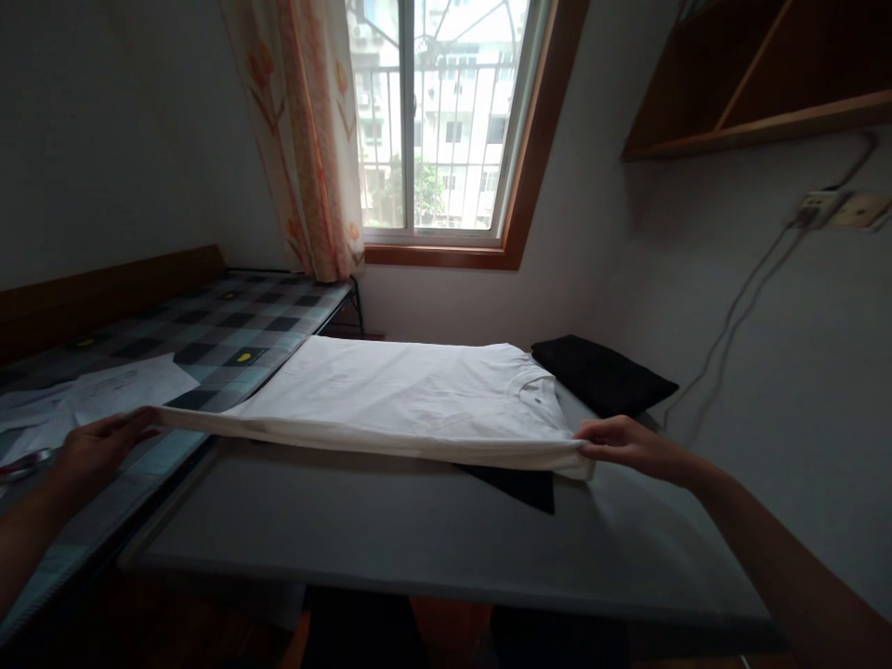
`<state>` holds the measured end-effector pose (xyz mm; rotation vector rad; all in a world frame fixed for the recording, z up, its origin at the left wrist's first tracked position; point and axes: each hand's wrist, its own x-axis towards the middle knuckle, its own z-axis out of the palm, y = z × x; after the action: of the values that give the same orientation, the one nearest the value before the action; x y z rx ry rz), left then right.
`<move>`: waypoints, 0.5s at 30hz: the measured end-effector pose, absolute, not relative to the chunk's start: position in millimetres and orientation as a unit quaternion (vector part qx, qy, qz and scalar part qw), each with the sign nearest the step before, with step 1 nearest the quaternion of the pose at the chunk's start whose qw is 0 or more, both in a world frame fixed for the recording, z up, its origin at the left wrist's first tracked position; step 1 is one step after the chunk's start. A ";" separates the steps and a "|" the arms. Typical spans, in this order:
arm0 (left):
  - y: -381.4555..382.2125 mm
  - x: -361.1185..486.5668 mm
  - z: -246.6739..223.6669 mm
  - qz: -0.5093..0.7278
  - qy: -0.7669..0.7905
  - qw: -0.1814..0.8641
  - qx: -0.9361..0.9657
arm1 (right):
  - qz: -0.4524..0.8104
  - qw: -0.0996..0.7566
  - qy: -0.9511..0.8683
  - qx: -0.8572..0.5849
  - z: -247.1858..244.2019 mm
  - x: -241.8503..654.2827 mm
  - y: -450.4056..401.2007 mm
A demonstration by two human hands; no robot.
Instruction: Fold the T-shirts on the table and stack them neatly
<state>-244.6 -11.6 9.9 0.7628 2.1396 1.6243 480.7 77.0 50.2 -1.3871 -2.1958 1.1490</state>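
Observation:
A white T-shirt (404,386) lies spread sideways across the grey table (362,530), its neckline toward the right. My left hand (111,441) pinches the near edge of the shirt at its left end, out over the bed. At the right end, near the shoulder, my right hand (617,439) grips the same edge between thumb and fingers. Between both hands the near edge is stretched and slightly raised as a long narrow fold. From under it a pointed piece of black cloth (519,485) sticks out.
Folded black fabric (603,372) rests at the table's back right corner. Left of the table is a bed with a checked mattress (229,339), papers (132,386) on it. Cables (731,316) hang along the right wall below a wooden shelf (753,130). A window (446,121) is behind.

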 end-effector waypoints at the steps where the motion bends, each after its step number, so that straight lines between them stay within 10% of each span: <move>1: -9.8 -244.5 9.0 0.590 0.742 0.181 0.260 | 0.405 0.153 -0.762 -0.482 48.3 481.5 77.5; 15: 46.3 -253.7 -6.8 0.663 0.676 0.181 0.265 | 0.381 0.236 -0.738 -0.505 30.8 480.0 97.3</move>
<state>-253.7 46.3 -6.8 0.7489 1.9105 1.8734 480.0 97.3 30.8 -1.3844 -2.0247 1.0449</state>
